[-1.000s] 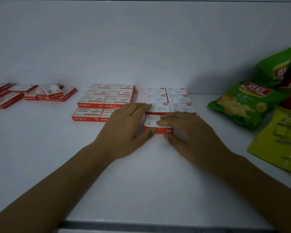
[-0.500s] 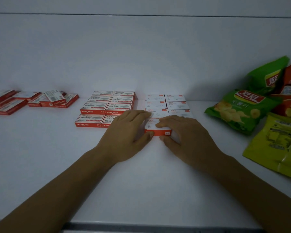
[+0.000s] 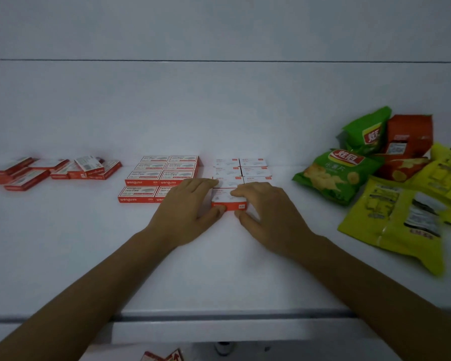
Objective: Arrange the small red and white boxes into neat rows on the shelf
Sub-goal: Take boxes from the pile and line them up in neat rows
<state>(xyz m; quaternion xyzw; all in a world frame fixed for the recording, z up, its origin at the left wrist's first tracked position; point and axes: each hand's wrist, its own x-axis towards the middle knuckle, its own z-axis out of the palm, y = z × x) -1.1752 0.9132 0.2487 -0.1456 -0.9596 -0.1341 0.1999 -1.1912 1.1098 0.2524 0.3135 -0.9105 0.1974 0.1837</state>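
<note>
While both hands rest on the white shelf (image 3: 89,256), they close from either side on one small red and white box (image 3: 228,201) near the middle of the scene. The left hand (image 3: 186,209) lies palm down with its fingers bent over the box's left end and its thumb against the near red edge; the right hand (image 3: 267,212) mirrors it, fingers curled on the box's top at the right end and thumb at the near right corner, so the box is pinched between the two. This box sits at the near end of a block of white-topped boxes (image 3: 241,169) laid two wide and running toward the far wall, touching the row behind it. Just left of that block, a second block of red boxes (image 3: 159,178) with white printed tops stands in tidy pairs, its near right corner hidden under the left hand. Well apart at the far left, a loose heap of red boxes (image 3: 50,171) lies at mixed angles, some overlapping. To the right, green chip bags (image 3: 336,178), an orange bag (image 3: 409,142) and yellow snack packets (image 3: 391,220) are piled together.
</note>
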